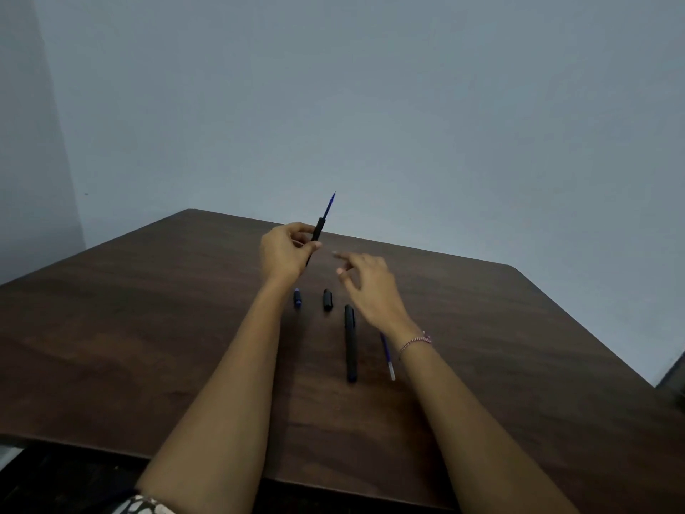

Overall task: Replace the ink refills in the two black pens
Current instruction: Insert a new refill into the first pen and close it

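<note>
**Pen parts on the dark wooden table, left to right**

1. Your left hand (287,250) was raised over the far half of the table (519,328). Its fingers and thumb were curled round a black pen barrel (318,230), which tilted up and to the right.
2. A blue refill (329,205) stood out of the barrel's upper end, with its tip uppermost against the wall.
3. A small blue piece (297,298) lay on the table just beside your left wrist. You could not have told from this view which part it was.
4. A short black piece (327,300) lay just right of the blue one, not touching it.
5. A second black pen (351,343) lay lengthwise between your forearms, nearer to you than the two small pieces.
6. Your right hand (367,283) hovered right of the held barrel and apart from it. Its fingers were loosely spread and held nothing, and the fingertips were blurred.
7. A loose blue refill (387,356) lay just right of the second pen and roughly parallel to it. Its far end was hidden under your right wrist and its pale end pointed toward you.
8. A beaded bracelet (415,342) sat on your right wrist.
</note>
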Motion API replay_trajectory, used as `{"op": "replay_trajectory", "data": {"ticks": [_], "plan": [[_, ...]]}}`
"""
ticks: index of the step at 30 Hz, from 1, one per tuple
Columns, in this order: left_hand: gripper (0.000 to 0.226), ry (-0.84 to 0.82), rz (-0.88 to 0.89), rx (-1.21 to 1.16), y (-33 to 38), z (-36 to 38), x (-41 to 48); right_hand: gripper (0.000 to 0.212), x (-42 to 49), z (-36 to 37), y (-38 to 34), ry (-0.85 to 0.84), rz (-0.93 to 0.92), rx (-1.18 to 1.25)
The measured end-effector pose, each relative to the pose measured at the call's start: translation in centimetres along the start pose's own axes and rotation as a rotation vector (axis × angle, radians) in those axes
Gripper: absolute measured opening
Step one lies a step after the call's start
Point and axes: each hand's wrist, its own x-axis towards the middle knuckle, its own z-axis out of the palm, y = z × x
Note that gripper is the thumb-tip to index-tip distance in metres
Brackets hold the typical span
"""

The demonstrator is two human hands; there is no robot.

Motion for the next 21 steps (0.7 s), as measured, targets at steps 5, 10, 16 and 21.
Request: {"op": "replay_trajectory", "data": {"ticks": [5,10,16,21], "plan": [[0.021,0.06,-0.001,0.033,-0.3,-0.5,0.3,0.038,-0.3,2.2,-2.2,-0.226,-0.103,-0.186],[0.021,0.081,-0.012,0.014,-0.1,-0.6,0.3,0.041,-0.4,2.8,-3.0,-0.391,-0.121,-0.273],[0.021,0.07,-0.021,0.014,0.1,-0.6,0.3,0.044,-0.2,2.8,-3.4,-0.42,-0.111,-0.276],[0.021,0.041,0.008,0.035,0.1,-0.4,0.3,0.034,0.0,2.7,-3.3,-0.307,-0.074,-0.197]]}}
